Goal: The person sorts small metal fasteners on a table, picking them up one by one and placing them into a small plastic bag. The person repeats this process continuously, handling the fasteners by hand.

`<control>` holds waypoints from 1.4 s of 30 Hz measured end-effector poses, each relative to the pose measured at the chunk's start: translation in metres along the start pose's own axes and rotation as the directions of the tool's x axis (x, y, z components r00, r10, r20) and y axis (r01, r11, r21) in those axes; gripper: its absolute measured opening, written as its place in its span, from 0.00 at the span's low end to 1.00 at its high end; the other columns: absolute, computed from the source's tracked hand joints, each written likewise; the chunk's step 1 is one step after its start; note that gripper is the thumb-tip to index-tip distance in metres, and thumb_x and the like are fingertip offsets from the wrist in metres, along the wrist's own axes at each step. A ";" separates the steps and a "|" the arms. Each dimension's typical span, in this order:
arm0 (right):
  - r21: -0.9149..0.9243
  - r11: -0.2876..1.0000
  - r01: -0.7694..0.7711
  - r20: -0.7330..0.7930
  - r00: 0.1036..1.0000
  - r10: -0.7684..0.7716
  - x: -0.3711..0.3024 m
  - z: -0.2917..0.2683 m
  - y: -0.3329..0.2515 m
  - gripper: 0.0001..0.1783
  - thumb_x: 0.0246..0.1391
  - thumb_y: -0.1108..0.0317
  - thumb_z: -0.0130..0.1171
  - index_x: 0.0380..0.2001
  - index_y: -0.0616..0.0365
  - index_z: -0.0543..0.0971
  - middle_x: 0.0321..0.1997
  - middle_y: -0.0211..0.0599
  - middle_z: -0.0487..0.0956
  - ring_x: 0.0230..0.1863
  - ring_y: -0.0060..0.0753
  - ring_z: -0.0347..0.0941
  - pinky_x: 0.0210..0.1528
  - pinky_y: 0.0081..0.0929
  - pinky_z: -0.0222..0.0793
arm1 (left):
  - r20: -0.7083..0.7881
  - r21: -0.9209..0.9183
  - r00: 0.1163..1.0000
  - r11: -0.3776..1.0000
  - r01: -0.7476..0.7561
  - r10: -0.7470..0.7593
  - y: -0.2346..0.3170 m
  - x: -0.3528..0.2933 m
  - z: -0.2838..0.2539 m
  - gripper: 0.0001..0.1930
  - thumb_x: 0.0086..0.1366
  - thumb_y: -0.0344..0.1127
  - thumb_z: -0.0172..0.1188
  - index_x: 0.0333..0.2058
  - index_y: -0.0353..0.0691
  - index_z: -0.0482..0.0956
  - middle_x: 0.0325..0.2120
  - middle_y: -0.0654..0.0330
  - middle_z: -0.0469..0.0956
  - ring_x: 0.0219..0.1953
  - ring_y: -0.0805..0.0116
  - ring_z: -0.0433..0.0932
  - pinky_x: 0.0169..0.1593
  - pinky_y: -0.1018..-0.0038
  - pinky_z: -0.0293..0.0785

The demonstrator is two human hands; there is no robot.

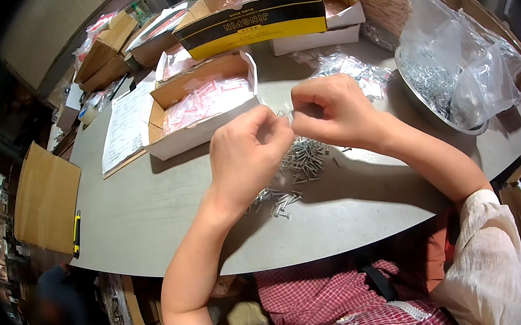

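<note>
From my end I see a heap of slim, silvery headed fasteners (305, 159), lying loose at mixed angles, partly hidden. At the heap's seven o'clock I have a sparser cluster (283, 203), lying spread out. Toward its twelve o'clock, a pale sliver (290, 120) is pinched, too small for me to identify.

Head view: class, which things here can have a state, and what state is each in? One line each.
Left hand: fingertips pinched together; anything held is unclear.
Right hand: thumb and fingers curled together; anything held is unclear.
Metal fasteners: loose, heaped on the table.
White box: open, holding small bags.
Black-and-yellow box: open.
Bowl: holding metal pieces, clear bag over it.
Paper: lying flat.
</note>
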State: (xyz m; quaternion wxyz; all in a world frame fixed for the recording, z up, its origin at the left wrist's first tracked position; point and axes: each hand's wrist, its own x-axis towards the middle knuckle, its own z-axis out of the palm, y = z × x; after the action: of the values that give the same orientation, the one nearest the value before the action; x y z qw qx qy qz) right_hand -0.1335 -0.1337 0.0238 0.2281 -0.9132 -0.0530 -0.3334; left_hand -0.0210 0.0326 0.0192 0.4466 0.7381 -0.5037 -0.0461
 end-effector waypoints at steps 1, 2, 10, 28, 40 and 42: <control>-0.042 0.999 0.011 -0.048 0.999 -0.013 0.000 0.004 0.004 0.11 0.49 0.70 0.61 0.19 0.61 0.72 0.19 0.24 0.72 0.21 0.16 0.65 0.23 0.21 0.62 | -0.052 0.068 0.997 0.997 -0.047 0.050 -0.001 0.001 0.001 0.09 0.60 0.37 0.63 0.32 0.36 0.80 0.23 0.57 0.80 0.28 0.63 0.79 0.37 0.70 0.75; 0.129 0.981 -0.142 0.009 0.990 0.142 0.000 0.004 0.007 0.10 0.50 0.70 0.61 0.20 0.61 0.72 0.20 0.25 0.72 0.21 0.17 0.65 0.23 0.20 0.63 | -0.099 0.138 0.990 0.986 -0.089 0.104 -0.003 0.002 0.001 0.10 0.60 0.38 0.64 0.33 0.37 0.81 0.23 0.57 0.80 0.29 0.60 0.80 0.37 0.68 0.75; 0.715 0.428 -0.553 0.408 0.827 0.386 0.004 0.002 0.011 0.12 0.56 0.74 0.61 0.40 0.60 0.69 0.28 0.33 0.78 0.24 0.18 0.74 0.25 0.18 0.69 | -0.083 0.356 0.865 0.826 -0.438 0.494 -0.013 0.004 0.004 0.19 0.54 0.31 0.70 0.45 0.36 0.80 0.42 0.52 0.81 0.46 0.52 0.80 0.50 0.62 0.76; -0.403 0.908 -0.116 0.711 0.585 0.390 -0.006 -0.044 -0.003 0.24 0.49 0.58 0.70 0.42 0.64 0.75 0.41 0.51 0.79 0.46 0.52 0.78 0.46 0.41 0.74 | -0.093 0.367 0.875 0.833 -0.414 0.475 -0.024 0.006 0.005 0.13 0.58 0.37 0.69 0.39 0.39 0.82 0.33 0.56 0.84 0.36 0.58 0.83 0.39 0.66 0.79; -0.328 0.927 -0.180 0.645 0.674 0.359 -0.009 -0.025 0.004 0.10 0.43 0.70 0.62 0.28 0.65 0.76 0.25 0.49 0.78 0.30 0.48 0.78 0.34 0.39 0.72 | 0.019 0.031 0.961 0.961 -0.276 0.276 -0.020 0.003 0.012 0.14 0.59 0.36 0.69 0.41 0.35 0.83 0.37 0.51 0.84 0.37 0.54 0.84 0.40 0.67 0.79; -0.206 0.949 -0.238 0.583 0.749 0.314 0.003 -0.033 0.008 0.10 0.42 0.70 0.62 0.27 0.65 0.75 0.22 0.47 0.77 0.27 0.43 0.76 0.30 0.36 0.71 | 0.003 0.029 0.945 0.945 -0.327 0.327 -0.025 0.002 0.016 0.15 0.59 0.36 0.69 0.42 0.35 0.83 0.37 0.51 0.84 0.37 0.54 0.84 0.39 0.67 0.80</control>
State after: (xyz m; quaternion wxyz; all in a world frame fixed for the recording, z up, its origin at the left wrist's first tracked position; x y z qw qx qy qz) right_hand -0.1485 -0.1566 0.0450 0.1911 -0.9810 0.0319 0.0131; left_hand -0.0106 0.0233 -0.0075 0.4378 0.6508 -0.6192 0.0367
